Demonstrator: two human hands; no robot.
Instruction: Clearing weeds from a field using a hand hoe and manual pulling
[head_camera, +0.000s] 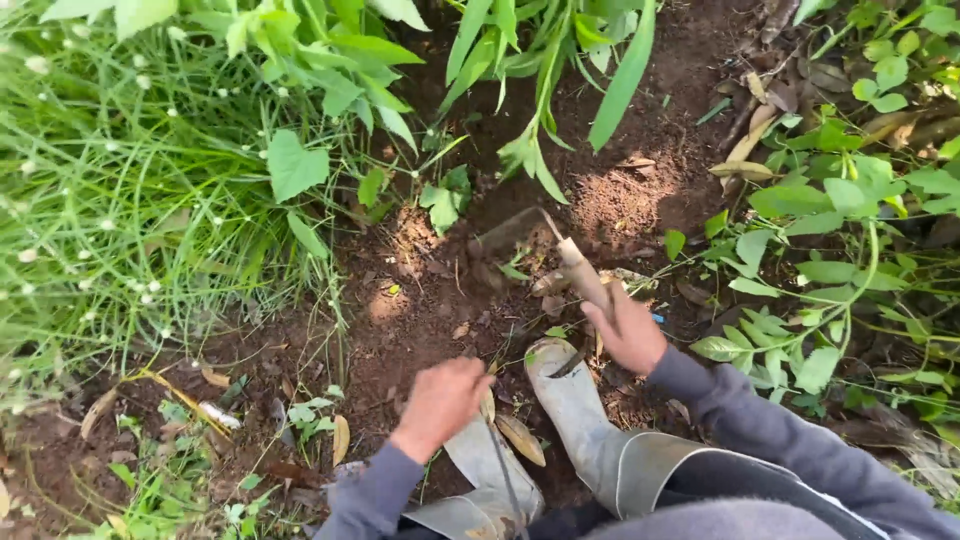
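My right hand grips the pale wooden handle of a small hoe. Its dark metal blade rests on the bare brown soil ahead of my feet. My left hand is closed in a fist low over the soil, just left of my grey rubber boots. A thin dark strand runs down from beside that fist; whether the hand holds it is unclear. Grey sleeves cover both arms.
Tall grass with tiny white flowers fills the left side. Broad-leaved plants stand at the top and a leafy vine on the right. Dry leaves lie scattered on the dirt patch.
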